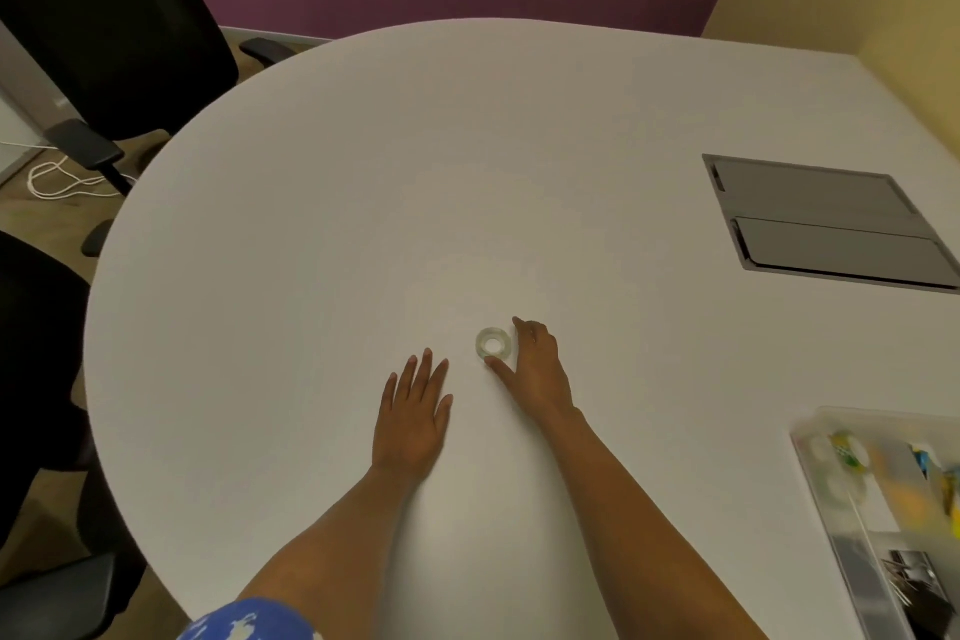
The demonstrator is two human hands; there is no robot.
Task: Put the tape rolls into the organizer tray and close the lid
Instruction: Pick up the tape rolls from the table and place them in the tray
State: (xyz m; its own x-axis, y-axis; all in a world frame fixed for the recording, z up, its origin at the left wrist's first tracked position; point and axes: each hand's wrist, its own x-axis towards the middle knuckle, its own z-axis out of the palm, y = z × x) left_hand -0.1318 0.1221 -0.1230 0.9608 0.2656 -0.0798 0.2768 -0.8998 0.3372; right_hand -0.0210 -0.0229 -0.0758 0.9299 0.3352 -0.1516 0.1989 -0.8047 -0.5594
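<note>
A clear tape roll [494,344] lies flat on the white table [363,198], in front of me near the middle. My right hand [535,369] is around its right side, thumb and forefinger touching its rim. My left hand [414,411] rests flat on the table to the left of the roll, fingers apart and holding nothing. A clear organizer tray [831,525] stands at the right edge of the view with its lid open; it holds pale tape rolls [836,478] and small coloured items.
A grey cable hatch [826,224] is set into the table at the right. Black office chairs [104,26] stand along the left side. A white cable [57,182] lies on the floor at the left.
</note>
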